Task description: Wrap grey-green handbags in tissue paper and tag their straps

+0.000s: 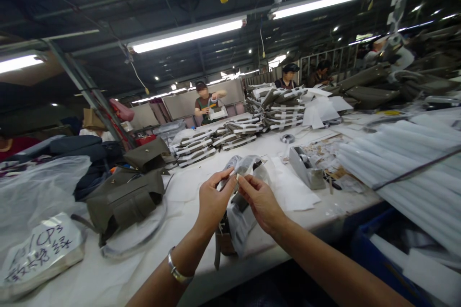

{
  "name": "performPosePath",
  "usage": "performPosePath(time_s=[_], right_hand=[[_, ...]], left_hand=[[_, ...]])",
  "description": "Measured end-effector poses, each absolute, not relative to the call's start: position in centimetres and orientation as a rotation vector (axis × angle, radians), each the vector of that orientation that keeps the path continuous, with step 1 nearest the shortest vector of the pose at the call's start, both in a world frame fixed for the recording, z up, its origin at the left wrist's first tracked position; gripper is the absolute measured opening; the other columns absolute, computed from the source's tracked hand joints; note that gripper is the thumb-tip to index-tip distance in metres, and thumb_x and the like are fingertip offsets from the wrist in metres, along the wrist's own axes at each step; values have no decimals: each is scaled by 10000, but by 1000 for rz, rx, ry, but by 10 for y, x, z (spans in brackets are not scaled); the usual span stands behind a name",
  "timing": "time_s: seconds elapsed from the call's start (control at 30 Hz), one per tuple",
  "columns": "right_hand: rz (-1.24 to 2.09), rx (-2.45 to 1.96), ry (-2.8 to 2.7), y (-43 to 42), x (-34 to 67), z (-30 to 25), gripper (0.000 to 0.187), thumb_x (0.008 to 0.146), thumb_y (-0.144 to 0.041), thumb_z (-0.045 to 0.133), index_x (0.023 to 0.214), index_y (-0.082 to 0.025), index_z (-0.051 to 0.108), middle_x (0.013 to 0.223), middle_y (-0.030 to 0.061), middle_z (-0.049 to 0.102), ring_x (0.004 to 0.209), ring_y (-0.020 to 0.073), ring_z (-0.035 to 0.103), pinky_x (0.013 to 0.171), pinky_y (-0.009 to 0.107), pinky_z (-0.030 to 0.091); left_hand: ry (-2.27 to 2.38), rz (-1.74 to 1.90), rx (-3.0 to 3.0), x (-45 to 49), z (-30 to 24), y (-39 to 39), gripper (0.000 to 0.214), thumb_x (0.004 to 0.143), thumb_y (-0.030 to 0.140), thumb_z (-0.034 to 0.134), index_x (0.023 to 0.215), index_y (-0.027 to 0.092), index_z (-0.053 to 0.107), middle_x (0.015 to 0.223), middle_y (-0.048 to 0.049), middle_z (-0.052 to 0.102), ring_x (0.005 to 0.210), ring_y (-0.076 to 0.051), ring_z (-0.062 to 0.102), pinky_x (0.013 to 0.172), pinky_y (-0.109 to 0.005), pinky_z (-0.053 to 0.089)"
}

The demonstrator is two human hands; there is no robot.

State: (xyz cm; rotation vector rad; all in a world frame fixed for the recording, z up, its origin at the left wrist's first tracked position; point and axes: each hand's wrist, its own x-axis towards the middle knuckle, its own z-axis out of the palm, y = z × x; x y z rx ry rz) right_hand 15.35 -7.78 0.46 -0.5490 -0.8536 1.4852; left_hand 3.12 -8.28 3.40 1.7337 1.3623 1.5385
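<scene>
My left hand (213,201) and my right hand (262,201) meet above the white table (108,273), both pinching the top edge of a clear plastic bag (242,165). The bag hangs between them over a small brown leather item (223,242) with a strap at the table's near edge. A silver bracelet (177,272) circles my left wrist.
Olive-grey handbags (126,192) lie to the left, beside a handwritten paper label (39,249). A grey tape dispenser (306,168) stands right of my hands. Stacks of wrapped pieces (223,136) fill the far table; white foam sheets (406,163) lie right. Other workers (205,103) sit behind.
</scene>
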Motion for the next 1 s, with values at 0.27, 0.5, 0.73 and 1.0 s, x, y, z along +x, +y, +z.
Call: performPosePath(time_s=[0.27, 0.5, 0.73, 1.0], right_hand=[[1394, -621, -828, -73, 145, -5, 317, 748, -453, 768, 712, -207, 571, 697, -33, 527, 660, 115, 481, 658, 254, 436], [1404, -583, -827, -72, 144, -10, 273, 776, -422, 756, 766, -204, 592, 762, -13, 583, 721, 128, 527, 695, 262, 446], [1420, -610, -817, -73, 147, -10, 287, 757, -407, 777, 741, -198, 581, 741, -23, 569, 699, 117, 511, 689, 256, 448], [1596, -484, -739, -78, 155, 1, 321, 685, -400, 844, 736, -179, 617, 763, -22, 606, 749, 111, 561, 758, 244, 477]], left_hand=[[1461, 1583, 2032, 36, 29, -93, 256, 902, 308, 594, 1109, 276, 743, 1154, -23, 733, 1102, -244, 663, 1041, -384, 465], [1486, 1551, 2120, 35, 28, -95, 273, 883, 300, 627, 1132, 266, 735, 1157, -34, 732, 1094, -247, 673, 1042, -365, 469], [1520, 1648, 2069, 38, 25, -95, 215, 877, 278, 649, 1064, 277, 755, 1120, -5, 745, 1065, -234, 690, 1038, -367, 493], [1530, 1792, 2741, 35, 9, -91, 314, 888, 133, 603, 1185, 177, 690, 1174, -84, 723, 1042, -204, 705, 955, -307, 558]])
